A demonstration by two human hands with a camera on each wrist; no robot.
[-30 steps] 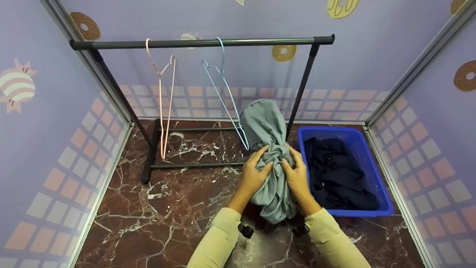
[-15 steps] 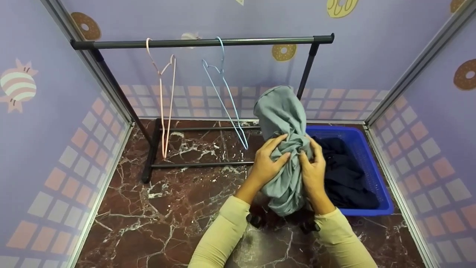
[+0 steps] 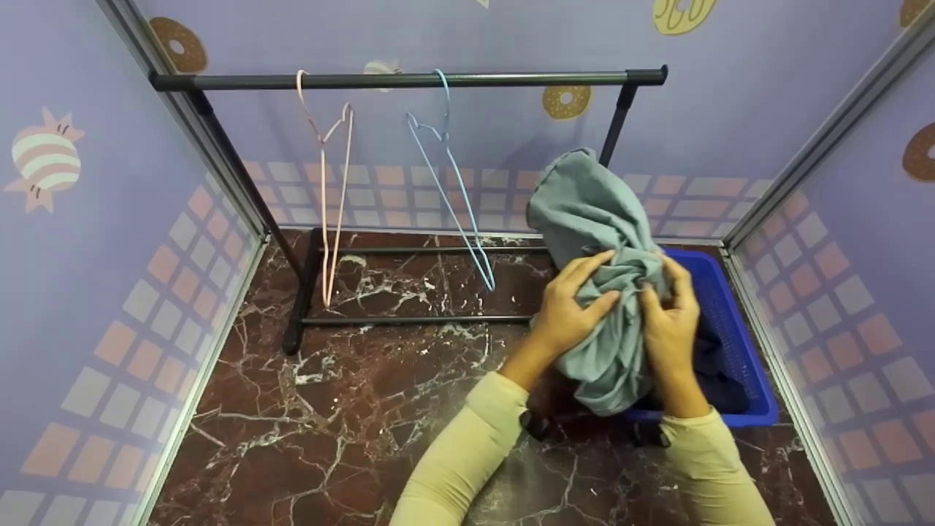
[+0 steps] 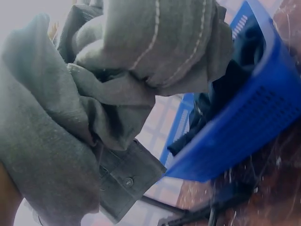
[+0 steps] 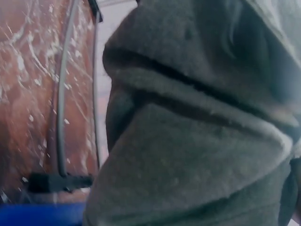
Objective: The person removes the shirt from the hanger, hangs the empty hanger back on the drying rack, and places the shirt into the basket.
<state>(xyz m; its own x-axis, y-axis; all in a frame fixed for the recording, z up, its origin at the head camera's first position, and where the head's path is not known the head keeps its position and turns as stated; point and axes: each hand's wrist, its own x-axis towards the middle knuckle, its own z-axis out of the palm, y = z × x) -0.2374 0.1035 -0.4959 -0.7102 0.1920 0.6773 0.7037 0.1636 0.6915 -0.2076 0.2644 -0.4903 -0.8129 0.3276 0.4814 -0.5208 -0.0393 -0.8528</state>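
A bunched grey-green shirt [image 3: 610, 314] is held up between both hands, overlapping the left part of the blue basket in the head view. My left hand [image 3: 570, 310] grips its left side, thumb and fingers on the gathered cloth. On the opposite side my right hand [image 3: 672, 318] pinches the folds near the middle. A wide flap of the shirt stands up beyond the fingers. In the left wrist view a buttoned cuff [image 4: 129, 181] hangs down below stitched cloth. Folds of the shirt [image 5: 188, 155] fill most of the right wrist view.
Dark navy clothing [image 3: 719, 383] lies in the blue basket [image 3: 760, 394] at the right. A black clothes rack [image 3: 511, 79] carries a pink hanger [image 3: 325, 219] and a light-blue hanger [image 3: 460, 183]. Patterned walls enclose the marbled floor [image 3: 365, 438].
Both hands have carried the bunched shirt right and slightly up, from beside the basket to in front of it. Their hold on the cloth looks the same. The hangers stay on the rack.
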